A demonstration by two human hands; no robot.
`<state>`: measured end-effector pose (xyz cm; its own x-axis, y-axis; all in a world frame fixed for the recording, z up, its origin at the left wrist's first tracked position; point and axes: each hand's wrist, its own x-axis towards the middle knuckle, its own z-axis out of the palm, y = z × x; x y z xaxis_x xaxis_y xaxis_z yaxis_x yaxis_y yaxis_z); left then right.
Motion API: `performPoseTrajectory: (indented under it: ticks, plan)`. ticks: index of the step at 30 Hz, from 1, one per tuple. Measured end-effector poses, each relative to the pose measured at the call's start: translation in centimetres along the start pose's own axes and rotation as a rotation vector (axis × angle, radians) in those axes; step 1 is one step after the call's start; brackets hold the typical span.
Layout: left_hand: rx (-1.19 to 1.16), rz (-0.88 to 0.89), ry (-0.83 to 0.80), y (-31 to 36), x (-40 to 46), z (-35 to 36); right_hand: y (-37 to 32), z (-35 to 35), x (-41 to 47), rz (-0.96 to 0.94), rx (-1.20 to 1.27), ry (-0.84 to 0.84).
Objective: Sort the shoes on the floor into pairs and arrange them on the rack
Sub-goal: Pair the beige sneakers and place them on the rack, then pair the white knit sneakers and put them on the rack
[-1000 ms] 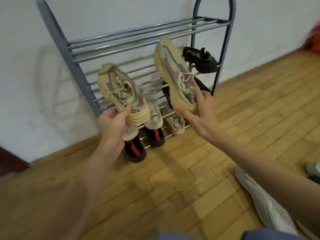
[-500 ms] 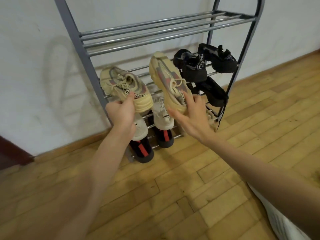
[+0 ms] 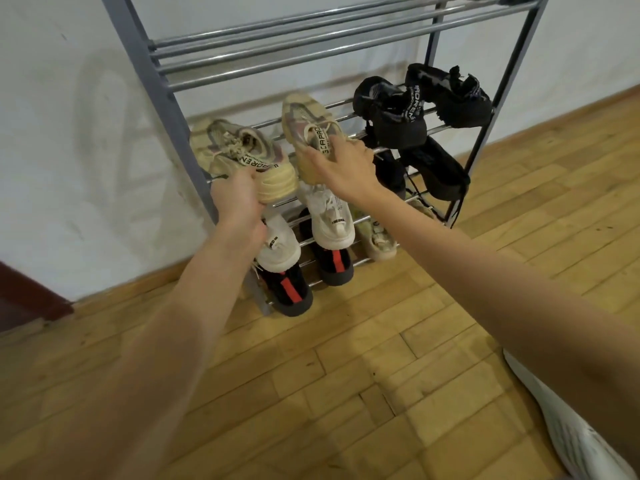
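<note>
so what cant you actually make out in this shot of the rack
- Head view: rack top cut off by the frame edge.
- Left hand fingers hidden under the left beige sneaker.
- White shoe, cut by the bottom right corner and the right forearm.
- Bottom-tier shoes partly hidden by upper pairs.

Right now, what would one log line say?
stage: placing beige pair | left hand: grips left beige sneaker | right hand: grips right beige sneaker | rack: black pair beside

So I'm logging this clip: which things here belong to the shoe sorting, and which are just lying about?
Job:
- left beige sneaker, in left hand
- right beige sneaker, in right hand
- shoe rack
- black sneakers already shelved

Lying about:
- dark red object by the wall
</note>
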<state>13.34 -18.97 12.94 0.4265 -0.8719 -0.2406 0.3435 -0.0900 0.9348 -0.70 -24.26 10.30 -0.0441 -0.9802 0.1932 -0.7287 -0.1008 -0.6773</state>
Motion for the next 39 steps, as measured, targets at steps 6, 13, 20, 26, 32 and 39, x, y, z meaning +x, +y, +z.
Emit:
performPoseTrajectory:
  ticks: [6,13,20,26,32,39]
  plan:
    - [0.039,-0.016,-0.026,-0.3,-2.3,-0.8,2.2,-1.6,-3.7,-0.164,-0.018,-0.032]
    - [0.24,0.02,-0.029,-5.4,-4.4,-2.0,8.9,-4.5,-10.6,-0.243,-0.244,-0.205]
    - [0.708,-0.044,-0.516,-13.6,-8.2,0.4,20.8,-9.3,-19.1,0.084,-0.356,-0.39]
    - [0.821,-0.145,-0.716,-19.3,-11.9,2.9,29.5,-11.3,-28.9,0.482,-0.377,-0.311]
    - [0.901,-0.21,-0.87,-24.3,-15.3,5.1,34.5,-9.1,-37.3,0.74,-0.302,-0.271]
    - [0.997,-0.21,-1.027,-27.4,-18.5,7.1,37.5,-6.7,-38.4,0.871,-0.299,-0.225]
